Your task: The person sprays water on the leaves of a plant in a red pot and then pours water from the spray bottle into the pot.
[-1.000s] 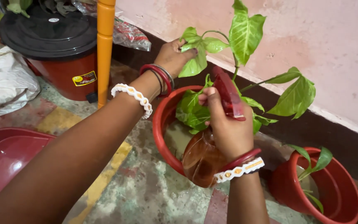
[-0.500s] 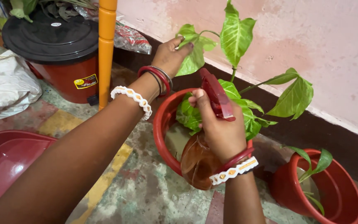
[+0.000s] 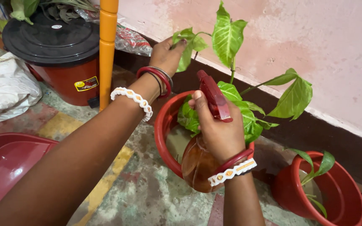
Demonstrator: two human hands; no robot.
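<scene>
yellow rectangular label on red bin | red-patterned plastic packet by wall

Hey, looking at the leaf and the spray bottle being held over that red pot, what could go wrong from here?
The left hand pinches a leaf on a thin stalk; pulling harder might tear it.
The right hand grips the spray bottle tilted over the red pot; spray may miss and wet the pink wall.
The floor looks patchy and possibly damp, so footing could be slippery.
</scene>
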